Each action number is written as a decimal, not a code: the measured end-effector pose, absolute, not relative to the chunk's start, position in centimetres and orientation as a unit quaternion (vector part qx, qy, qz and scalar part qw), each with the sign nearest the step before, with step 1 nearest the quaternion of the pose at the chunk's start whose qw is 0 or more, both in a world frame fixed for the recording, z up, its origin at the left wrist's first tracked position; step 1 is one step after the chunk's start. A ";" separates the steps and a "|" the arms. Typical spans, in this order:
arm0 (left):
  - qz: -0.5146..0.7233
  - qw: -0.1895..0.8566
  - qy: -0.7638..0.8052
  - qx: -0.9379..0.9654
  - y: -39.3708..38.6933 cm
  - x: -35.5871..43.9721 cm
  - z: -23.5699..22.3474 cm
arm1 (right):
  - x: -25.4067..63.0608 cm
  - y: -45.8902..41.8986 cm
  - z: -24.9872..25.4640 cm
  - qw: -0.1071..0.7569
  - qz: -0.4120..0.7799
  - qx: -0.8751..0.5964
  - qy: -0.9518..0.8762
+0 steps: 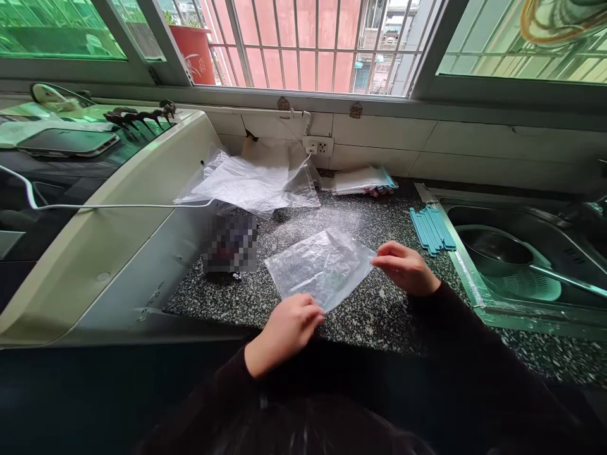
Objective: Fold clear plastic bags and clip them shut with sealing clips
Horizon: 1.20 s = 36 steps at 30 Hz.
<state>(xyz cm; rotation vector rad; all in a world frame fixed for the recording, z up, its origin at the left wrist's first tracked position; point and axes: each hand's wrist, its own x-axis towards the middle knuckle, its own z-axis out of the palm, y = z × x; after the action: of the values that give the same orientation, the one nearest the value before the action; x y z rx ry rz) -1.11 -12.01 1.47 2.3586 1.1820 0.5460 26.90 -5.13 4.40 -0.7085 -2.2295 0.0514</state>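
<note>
A clear plastic bag (pixel 322 262) is stretched out just over the speckled stone counter (pixel 265 303). My left hand (pixel 291 325) pinches its near corner, and my right hand (pixel 403 266) pinches the corner on the right. The edge between the two hands is pulled straight. To the right of my right hand, several flat teal strips (pixel 431 229) lie side by side on the counter. Farther back rests a stack of clear bags (pixel 363 181) with teal and pink ends. Larger crumpled plastic bags (pixel 256 180) lie behind the held bag on the left.
A sink (pixel 478 278) with a long-handled pan (pixel 497 246) inside is at the right. On the left, a cream-coloured appliance (pixel 156 170) carries a phone (pixel 69 142). A white cable (pixel 128 205) crosses it. A wall socket (pixel 318 146) and a barred window (pixel 308 44) are behind.
</note>
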 end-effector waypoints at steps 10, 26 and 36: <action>0.288 0.358 0.481 0.747 -2.5 -1.0 4.0 | 27.5 -4.5 4.4 0.448 0.179 -0.315 -0.817; 0.251 0.571 0.500 0.601 3.7 1.0 1.4 | 27.6 -5.3 4.9 0.549 0.324 -0.303 -0.708; 0.349 0.599 0.436 0.574 3.0 -0.1 1.3 | 28.0 -5.6 4.8 0.560 0.323 -0.355 -0.675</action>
<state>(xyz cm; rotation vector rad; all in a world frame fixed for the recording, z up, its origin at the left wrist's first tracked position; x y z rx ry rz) -0.08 2.98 1.25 1.3312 1.0115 0.8104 28.03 -5.58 4.81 -0.8359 -1.5920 0.7604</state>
